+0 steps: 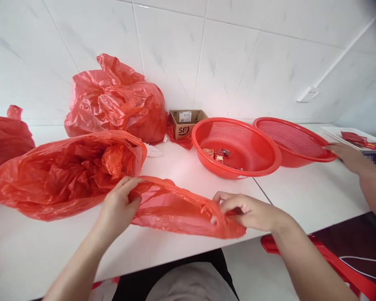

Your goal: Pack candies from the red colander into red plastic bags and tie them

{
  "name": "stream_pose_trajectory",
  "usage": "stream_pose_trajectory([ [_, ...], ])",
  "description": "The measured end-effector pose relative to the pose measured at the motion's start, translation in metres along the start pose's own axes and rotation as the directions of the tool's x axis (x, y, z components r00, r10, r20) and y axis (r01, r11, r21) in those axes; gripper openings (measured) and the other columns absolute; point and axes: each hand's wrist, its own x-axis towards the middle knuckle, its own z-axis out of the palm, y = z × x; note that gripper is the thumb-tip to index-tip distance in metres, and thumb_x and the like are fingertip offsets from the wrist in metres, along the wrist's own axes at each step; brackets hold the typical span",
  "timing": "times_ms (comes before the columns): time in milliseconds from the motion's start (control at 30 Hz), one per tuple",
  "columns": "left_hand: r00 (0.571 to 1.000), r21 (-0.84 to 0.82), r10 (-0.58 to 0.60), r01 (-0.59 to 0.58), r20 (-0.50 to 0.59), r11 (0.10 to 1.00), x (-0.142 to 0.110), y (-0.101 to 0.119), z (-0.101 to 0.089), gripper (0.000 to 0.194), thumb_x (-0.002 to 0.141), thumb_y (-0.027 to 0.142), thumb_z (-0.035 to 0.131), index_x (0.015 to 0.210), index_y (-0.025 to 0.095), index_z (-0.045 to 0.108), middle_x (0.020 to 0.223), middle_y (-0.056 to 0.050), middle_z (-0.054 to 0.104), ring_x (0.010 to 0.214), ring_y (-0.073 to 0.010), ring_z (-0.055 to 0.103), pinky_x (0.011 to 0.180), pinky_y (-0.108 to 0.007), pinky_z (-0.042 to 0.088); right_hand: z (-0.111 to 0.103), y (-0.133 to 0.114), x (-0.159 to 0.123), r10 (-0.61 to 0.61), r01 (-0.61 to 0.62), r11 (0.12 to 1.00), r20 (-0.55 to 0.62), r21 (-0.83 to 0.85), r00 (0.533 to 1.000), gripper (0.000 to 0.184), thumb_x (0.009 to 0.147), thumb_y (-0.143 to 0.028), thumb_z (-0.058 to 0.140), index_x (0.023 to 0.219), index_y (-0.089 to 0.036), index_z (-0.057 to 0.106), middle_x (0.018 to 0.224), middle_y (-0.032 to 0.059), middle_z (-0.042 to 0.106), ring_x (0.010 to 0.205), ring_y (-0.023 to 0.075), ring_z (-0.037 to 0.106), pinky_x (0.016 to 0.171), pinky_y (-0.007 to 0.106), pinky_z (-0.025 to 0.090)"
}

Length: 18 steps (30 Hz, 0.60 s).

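Observation:
A thin, see-through red plastic bag is stretched between my two hands above the white table. My left hand pinches one end of it, right beside a larger open red bag stuffed with crumpled red plastic. At the other end, the fingers of my right hand are closed on the bunched plastic. Beyond my right hand stands a red perforated basket with a few small wrapped packets on its bottom.
A big full red bag and a small cardboard box stand against the tiled wall. Another red bag is at the far left. On the right, another person's hand touches a second red basket near a white tray.

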Motion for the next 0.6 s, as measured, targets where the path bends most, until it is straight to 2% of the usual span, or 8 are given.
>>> stream_pose_trajectory([
  [33, 0.995, -0.060, -0.002, 0.008, 0.095, 0.998, -0.001, -0.001, -0.007, 0.038, 0.077, 0.018, 0.047, 0.107, 0.025, 0.070, 0.086, -0.003, 0.062, 0.071, -0.0192, 0.064, 0.061, -0.028, 0.051, -0.005, 0.003, -0.003, 0.055, -0.059, 0.996, -0.072, -0.059, 0.996, 0.037, 0.078, -0.009, 0.051, 0.097, -0.028, 0.077, 0.103, 0.0033, 0.063, 0.091, 0.0179, 0.065, 0.080, 0.032, 0.054],
  [100, 0.958, -0.153, 0.010, 0.036, 0.286, 0.988, -0.005, -0.001, -0.016, 0.051, 0.076, 0.017, 0.048, 0.120, 0.030, 0.070, 0.101, -0.005, 0.066, 0.078, -0.0201, 0.068, 0.062, -0.026, 0.054, -0.013, 0.008, -0.007, 0.136, -0.167, 0.974, -0.198, -0.150, 0.971, 0.041, 0.071, -0.006, 0.052, 0.094, -0.029, 0.077, 0.099, 0.0029, 0.063, 0.082, 0.0174, 0.065, 0.068, 0.029, 0.055],
  [167, 0.927, -0.180, 0.034, 0.037, 0.373, 0.983, -0.011, 0.003, -0.019, 0.055, 0.076, 0.017, 0.053, 0.126, 0.035, 0.067, 0.122, -0.004, 0.067, 0.098, -0.0242, 0.069, 0.078, -0.030, 0.058, -0.018, 0.007, -0.012, 0.169, -0.210, 0.960, -0.219, -0.183, 0.961, 0.049, 0.064, -0.003, 0.056, 0.097, -0.032, 0.077, 0.102, 0.0022, 0.065, 0.084, 0.0186, 0.067, 0.068, 0.028, 0.056],
  [267, 0.930, -0.214, 0.021, 0.063, 0.368, 0.975, -0.016, 0.010, -0.019, 0.048, 0.080, 0.030, 0.061, 0.128, 0.037, 0.066, 0.135, -0.001, 0.065, 0.123, -0.0295, 0.060, 0.105, -0.040, 0.047, -0.032, -0.013, -0.021, 0.190, -0.217, 0.958, -0.151, -0.186, 0.970, 0.055, 0.062, -0.001, 0.061, 0.104, -0.033, 0.077, 0.127, 0.0018, 0.063, 0.115, 0.0255, 0.062, 0.083, 0.031, 0.056],
  [367, 0.921, -0.319, -0.108, 0.237, 0.374, 0.918, -0.016, 0.015, -0.015, 0.045, 0.085, 0.050, 0.059, 0.127, 0.036, 0.067, 0.134, -0.002, 0.066, 0.123, -0.0315, 0.061, 0.106, -0.045, 0.046, -0.060, -0.043, -0.019, 0.176, -0.199, 0.971, -0.166, -0.135, 0.970, 0.032, 0.072, -0.011, 0.067, 0.097, -0.028, 0.078, 0.136, 0.0027, 0.059, 0.128, 0.0283, 0.053, 0.089, 0.035, 0.053],
  [433, 0.909, -0.398, -0.207, 0.351, 0.361, 0.848, -0.014, 0.018, -0.010, 0.050, 0.083, 0.056, 0.060, 0.127, 0.033, 0.067, 0.132, -0.003, 0.067, 0.120, -0.0325, 0.063, 0.102, -0.044, 0.050, -0.083, -0.055, -0.002, 0.142, -0.172, 0.982, -0.289, -0.081, 0.947, 0.018, 0.075, -0.016, 0.069, 0.090, -0.023, 0.077, 0.122, 0.0049, 0.067, 0.118, 0.0270, 0.059, 0.091, 0.038, 0.052],
  [500, 0.894, -0.463, -0.287, 0.427, 0.342, 0.777, -0.013, 0.024, -0.005, 0.055, 0.080, 0.059, 0.063, 0.127, 0.030, 0.067, 0.129, -0.004, 0.069, 0.117, -0.0330, 0.064, 0.099, -0.043, 0.053, -0.105, -0.052, 0.028, 0.124, -0.182, 0.979, -0.452, -0.087, 0.883, 0.014, 0.072, -0.015, 0.075, 0.084, -0.021, 0.075, 0.100, 0.0046, 0.072, 0.100, 0.0244, 0.066, 0.088, 0.038, 0.051],
  [600, 0.868, -0.515, -0.358, 0.493, 0.343, 0.702, -0.015, 0.035, 0.001, 0.054, 0.077, 0.062, 0.064, 0.121, 0.030, 0.069, 0.128, -0.004, 0.069, 0.119, -0.0339, 0.063, 0.098, -0.042, 0.054, -0.125, -0.026, 0.084, 0.130, -0.264, 0.952, -0.577, -0.153, 0.806, 0.033, 0.052, -0.003, 0.083, 0.079, -0.020, 0.074, 0.081, 0.0009, 0.072, 0.082, 0.0217, 0.068, 0.081, 0.034, 0.051],
])
